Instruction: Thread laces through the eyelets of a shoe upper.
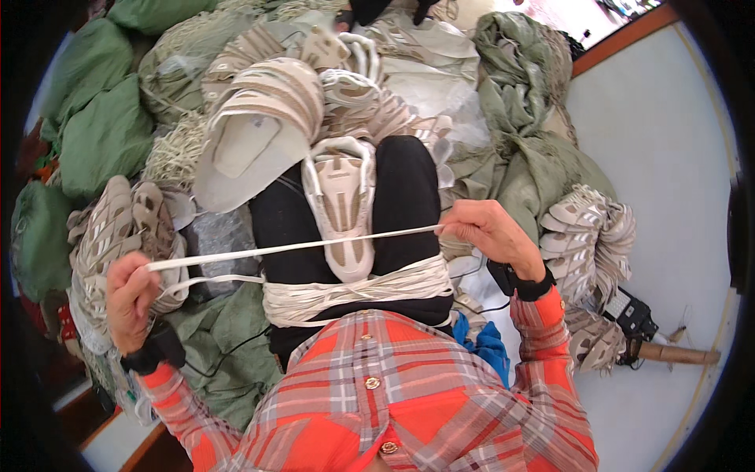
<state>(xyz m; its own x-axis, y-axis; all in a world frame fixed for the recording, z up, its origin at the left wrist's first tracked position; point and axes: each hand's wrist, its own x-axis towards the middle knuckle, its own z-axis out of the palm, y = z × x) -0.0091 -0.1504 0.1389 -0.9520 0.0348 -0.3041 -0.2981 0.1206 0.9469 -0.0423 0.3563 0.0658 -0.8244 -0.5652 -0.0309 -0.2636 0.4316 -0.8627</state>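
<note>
A cream shoelace [299, 247] is stretched nearly straight across my lap. Its left part is pinched in my left hand [132, 295], where a loop of lace also hangs from the fingers. My right hand [491, 230] grips the other end between thumb and fingers. Under the taut lace, a beige and white shoe upper [344, 193] lies between my thighs with its toe toward me. No lace is visible through its front. A thick bundle of cream laces [354, 289] rests across my thighs, close to my waist.
A stack of nested shoe uppers [259, 126] leans beyond my knees. More uppers lie piled at left [126, 224] and right [586, 236]. Green sacks [98, 134] crowd the far left. A blue cloth [487, 350] sits by my right hip, near a wooden handle [676, 354].
</note>
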